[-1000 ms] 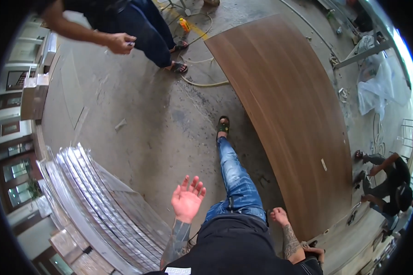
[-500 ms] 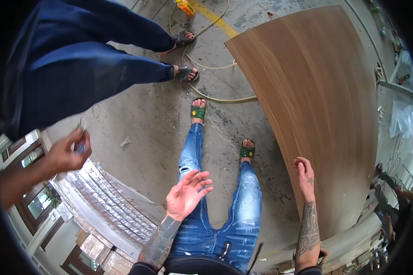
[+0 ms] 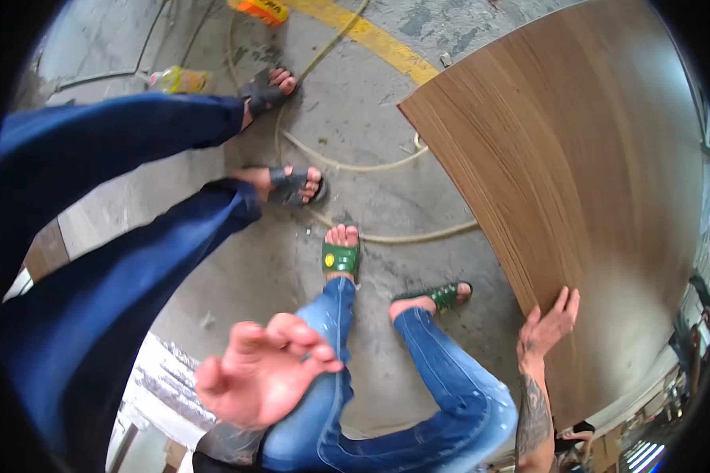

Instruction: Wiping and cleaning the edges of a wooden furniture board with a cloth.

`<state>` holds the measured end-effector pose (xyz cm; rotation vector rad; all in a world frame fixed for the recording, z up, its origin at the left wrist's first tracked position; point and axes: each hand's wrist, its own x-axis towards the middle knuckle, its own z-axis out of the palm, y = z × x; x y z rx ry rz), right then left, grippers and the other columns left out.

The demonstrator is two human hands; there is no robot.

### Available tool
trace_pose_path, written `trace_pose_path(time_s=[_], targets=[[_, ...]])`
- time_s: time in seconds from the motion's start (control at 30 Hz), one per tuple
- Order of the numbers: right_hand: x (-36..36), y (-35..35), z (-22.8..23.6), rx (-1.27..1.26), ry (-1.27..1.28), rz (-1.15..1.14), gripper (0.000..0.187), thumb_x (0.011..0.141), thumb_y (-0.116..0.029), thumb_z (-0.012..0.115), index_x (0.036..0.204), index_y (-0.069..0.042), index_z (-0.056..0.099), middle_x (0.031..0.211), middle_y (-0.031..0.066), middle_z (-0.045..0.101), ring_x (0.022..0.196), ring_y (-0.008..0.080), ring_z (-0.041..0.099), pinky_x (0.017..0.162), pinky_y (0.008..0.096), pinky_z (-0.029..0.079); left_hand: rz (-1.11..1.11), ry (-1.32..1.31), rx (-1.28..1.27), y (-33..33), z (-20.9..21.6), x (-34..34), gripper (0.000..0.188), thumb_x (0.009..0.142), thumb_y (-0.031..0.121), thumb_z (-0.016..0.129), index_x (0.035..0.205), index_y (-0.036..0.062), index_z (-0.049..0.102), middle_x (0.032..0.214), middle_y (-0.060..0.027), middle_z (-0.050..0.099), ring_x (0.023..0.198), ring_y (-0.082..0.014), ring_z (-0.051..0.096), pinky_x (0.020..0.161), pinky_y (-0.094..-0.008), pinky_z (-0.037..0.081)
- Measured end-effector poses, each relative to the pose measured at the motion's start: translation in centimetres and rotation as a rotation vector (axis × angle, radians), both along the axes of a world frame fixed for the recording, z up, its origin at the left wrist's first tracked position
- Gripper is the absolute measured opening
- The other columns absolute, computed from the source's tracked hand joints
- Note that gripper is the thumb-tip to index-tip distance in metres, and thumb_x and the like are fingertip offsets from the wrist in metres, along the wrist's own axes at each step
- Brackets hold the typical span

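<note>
My left hand (image 3: 268, 370) is raised above my left thigh, palm turned up. Its fingers are apart and loosely curled, and nothing lies in them. My right hand (image 3: 551, 327) rests on the near left edge of a large brown wood-grain board (image 3: 560, 165), its fingers stretched over the top face and the thumb by the edge. The board fills the right side of the view. What supports it from below is hidden.
At the left stands another person in dark blue trousers (image 3: 126, 142) and black sandals (image 3: 296, 185). A pale hose (image 3: 371, 236) curves over the concrete floor and passes under the board. An orange-labelled bottle (image 3: 262, 9) and a yellowish bottle (image 3: 183, 80) lie farther off.
My right hand has come from beside the board onto its edge. My left hand has moved left and looks larger. My right knee has swung outward, and the other person's hand has left view.
</note>
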<state>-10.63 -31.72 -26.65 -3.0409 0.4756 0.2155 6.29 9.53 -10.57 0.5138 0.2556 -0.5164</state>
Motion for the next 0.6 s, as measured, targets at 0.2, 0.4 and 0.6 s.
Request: trace_pose_path(time_s=[0.2,0.4,0.6], targets=[[-1.5,-0.8,-2.0,-0.044,-0.135,-0.014,0.074,0.106,-0.051,0.029,0.153,0.006,0.035,0.160,0.0292,0.028,0.148,0.0456,0.028,0.120,0.0539,0.021,0.180,-0.015,0.061,-0.5,-5.4,3.6,0.047,0.105,0.047,0.047,0.148,0.0288,0.050,0.149,-0.0115,0.044,0.131,-0.0298,0.046,0.104,-0.0552,0.041],[-1.0,0.2,-2.5,-0.069,-0.178,-0.026,0.070,0.106,-0.048,0.029,0.153,0.003,0.036,0.160,0.0284,0.031,0.147,0.0447,0.031,0.118,0.0534,0.024,0.386,-0.012,0.035,-2.2,-6.6,4.2,0.039,0.102,0.038,0.058,0.131,0.0126,0.060,0.122,-0.0128,0.056,0.101,-0.0271,0.055,0.097,-0.0480,0.044],[-0.9,-0.2,-2.3,-0.109,-0.187,-0.006,0.067,0.106,-0.045,0.029,0.153,0.002,0.037,0.160,0.0267,0.033,0.147,0.0432,0.032,0.119,0.0523,0.024,0.139,-0.026,0.000,-1.0,-7.1,3.5,0.034,0.106,0.036,0.052,0.135,0.0185,0.056,0.132,-0.0097,0.051,0.120,-0.0256,0.049,0.096,-0.0462,0.045]])
